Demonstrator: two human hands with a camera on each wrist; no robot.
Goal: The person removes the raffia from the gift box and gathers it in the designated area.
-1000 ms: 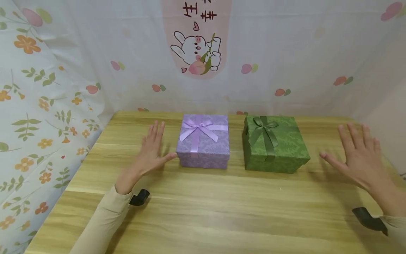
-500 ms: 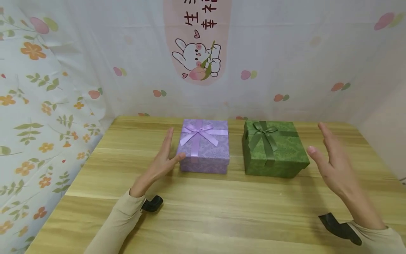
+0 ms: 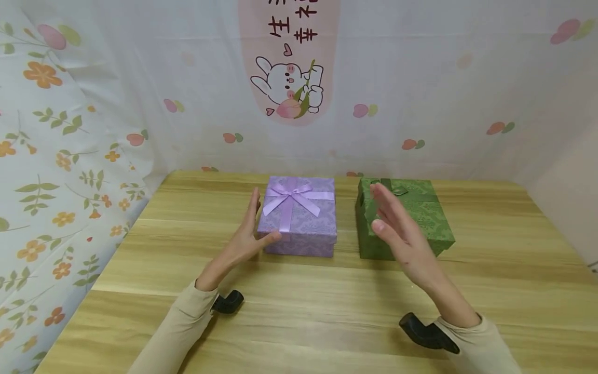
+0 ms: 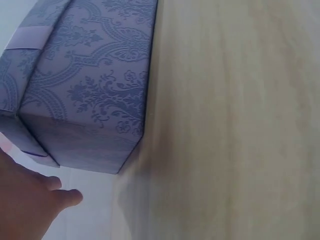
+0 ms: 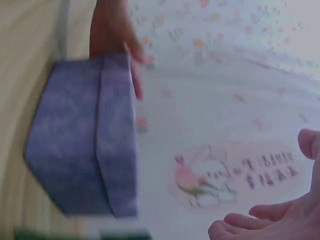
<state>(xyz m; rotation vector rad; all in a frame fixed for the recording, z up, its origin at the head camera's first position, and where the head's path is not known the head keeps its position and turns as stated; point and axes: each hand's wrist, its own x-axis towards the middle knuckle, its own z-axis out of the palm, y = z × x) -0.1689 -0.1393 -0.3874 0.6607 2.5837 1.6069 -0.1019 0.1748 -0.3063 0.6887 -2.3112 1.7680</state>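
Purple box: squarish with a slightly overhanging lid, sitting on the desk [image 3: 308, 317] close to the middle of the head view; point on the lid [image 3: 310, 221]. Up close the skin has this fancy scroll-and-flower pattern, darker on lilac.
Lilac bow: shiny, satiny-looking ribbon crossing the lid, knot toward 11 o'clock [image 3: 291, 192].
Left hand: at the purple box's 8 o'clock [image 3: 240, 244], fingers pretty straight, thumb spread wide across the front corner. Can't tell if it's actually touching.
Right hand: at the purple box's 4 o'clock [image 3: 413, 249], nothing in it, fingers straight with the thumb well apart. From the head camera it covers part of the green box.
Green box: at the purple one's 3 o'clock, with a gap between [image 3: 427, 215]. Same boxy shape, leafy-looking texture, dark green bow mostly blocked by the hand.
Desk: yellowish wood grain, streaks running sideways.
Backdrop: white cloth at 12 o'clock [image 3: 406, 67], soft folds, sideways bunny print [image 3: 282, 80].
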